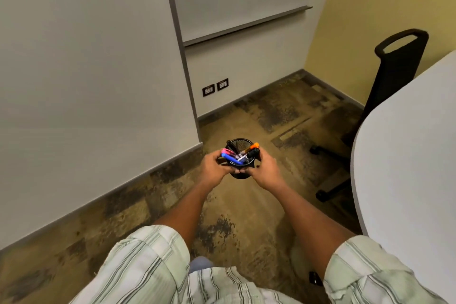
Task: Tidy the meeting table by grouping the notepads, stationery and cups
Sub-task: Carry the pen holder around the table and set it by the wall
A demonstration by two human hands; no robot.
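Pen pot, black mesh, held up between both hands at about waist level, over bare floor and not on any surface. Left hand wraps its left side, right hand its right side; fingers of both curl round the wall and their tips meet on the near side. The two-handed cradle looks meant to keep the pot upright so nothing tips out. Markers stand loose inside, leaning every way: blue and pink toward the left hand, orange and black toward the right hand. Worktop lies well to the right of the right hand, its rounded white edge in view; no notepads or cups show on the visible part. Chair stands beyond that edge, farther from the hands. Wall sockets sit far beyond the hands. Judgement: stationery is already gathered in the pot and is being carried; next, a turn to the right and a level set-down on the worktop. Risk: a tilt spills the leaning markers.
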